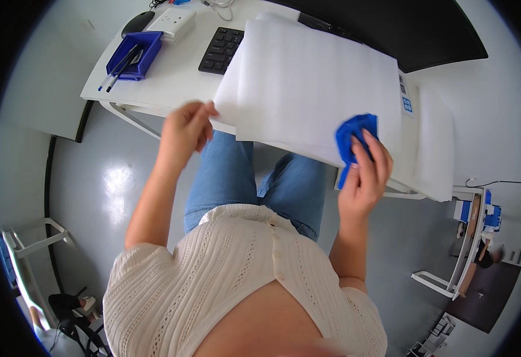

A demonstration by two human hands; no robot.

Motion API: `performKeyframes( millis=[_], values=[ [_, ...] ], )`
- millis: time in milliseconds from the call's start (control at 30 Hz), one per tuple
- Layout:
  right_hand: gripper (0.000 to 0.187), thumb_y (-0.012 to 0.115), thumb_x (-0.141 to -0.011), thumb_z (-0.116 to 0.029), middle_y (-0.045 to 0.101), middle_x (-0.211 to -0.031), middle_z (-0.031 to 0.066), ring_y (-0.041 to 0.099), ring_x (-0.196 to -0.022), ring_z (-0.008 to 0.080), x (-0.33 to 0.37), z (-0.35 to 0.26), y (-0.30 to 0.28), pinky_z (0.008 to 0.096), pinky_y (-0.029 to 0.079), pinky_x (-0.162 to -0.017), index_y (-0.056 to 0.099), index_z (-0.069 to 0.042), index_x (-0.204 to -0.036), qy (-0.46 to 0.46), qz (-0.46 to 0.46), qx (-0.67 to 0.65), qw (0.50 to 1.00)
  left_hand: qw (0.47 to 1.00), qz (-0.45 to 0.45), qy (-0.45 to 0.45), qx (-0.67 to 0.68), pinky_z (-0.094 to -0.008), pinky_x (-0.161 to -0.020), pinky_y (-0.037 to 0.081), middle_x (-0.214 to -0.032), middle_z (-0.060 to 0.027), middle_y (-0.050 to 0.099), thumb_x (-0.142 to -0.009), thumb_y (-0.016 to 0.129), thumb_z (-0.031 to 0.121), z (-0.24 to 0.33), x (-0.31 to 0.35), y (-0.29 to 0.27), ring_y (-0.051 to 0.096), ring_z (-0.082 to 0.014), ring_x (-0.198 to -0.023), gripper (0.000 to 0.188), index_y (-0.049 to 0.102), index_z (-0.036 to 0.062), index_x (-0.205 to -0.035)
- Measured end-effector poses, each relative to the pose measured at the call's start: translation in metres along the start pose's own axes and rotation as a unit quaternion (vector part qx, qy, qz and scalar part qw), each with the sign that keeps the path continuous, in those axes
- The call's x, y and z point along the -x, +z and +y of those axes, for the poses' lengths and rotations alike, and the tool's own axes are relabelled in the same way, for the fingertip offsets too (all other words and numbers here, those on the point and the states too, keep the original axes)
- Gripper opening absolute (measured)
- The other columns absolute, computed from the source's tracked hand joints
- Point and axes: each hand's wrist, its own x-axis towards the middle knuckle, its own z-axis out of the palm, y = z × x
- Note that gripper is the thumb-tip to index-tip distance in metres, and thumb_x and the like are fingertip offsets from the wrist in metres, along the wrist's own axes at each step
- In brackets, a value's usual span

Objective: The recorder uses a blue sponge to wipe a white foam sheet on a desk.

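Large white sheets (314,77), thin and foam-like, lie across the desk in front of me and cover part of a black keyboard (220,50). My left hand (189,128) is beside their left edge, with its fingers curled and the thumb and forefinger together. If anything is pinched there, it is too small to make out. Over the near right part of the sheets, my right hand (367,172) grips a blue angular object (349,134) with a narrow end pointing down. The fingers cover part of it, and its exact kind is unclear.
At the desk's left stand a blue bin (134,56) with pens, a white box (172,22) and a black mouse (138,24). A dark monitor (415,30) stands behind the sheets. Far right, a person (487,254) is near another white-framed table (468,244).
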Motion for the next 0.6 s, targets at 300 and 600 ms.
performKeyframes(
  millis=[300, 600],
  values=[
    [0.034, 0.064, -0.077, -0.020, 0.059, -0.123, 0.0052, 0.051, -0.113, 0.0230, -0.014, -0.068, 0.085, 0.0412, 0.040, -0.088, 0.067, -0.013, -0.109, -0.086, -0.156, -0.121, 0.976, 0.953, -0.180, -0.108, 0.217, -0.0245, -0.036, 0.038, -0.070, -0.0134, 0.063, -0.095, 0.051, 0.023, -0.034, 0.018, 0.032, 0.059, -0.0189, -0.048, 0.029, 0.056, -0.0051, -0.100],
    [0.031, 0.059, -0.078, -0.010, 0.057, -0.124, -0.0004, 0.050, -0.114, 0.0205, -0.010, -0.013, 0.059, 0.0391, 0.041, -0.088, 0.070, -0.016, -0.106, 0.018, -0.132, -0.001, 0.991, 0.985, -0.124, -0.023, 0.118, -0.0226, -0.043, 0.038, -0.074, -0.0156, 0.069, -0.098, 0.051, 0.023, -0.030, 0.015, 0.030, 0.057, -0.0153, -0.049, 0.030, 0.063, -0.0047, -0.092]
  ],
)
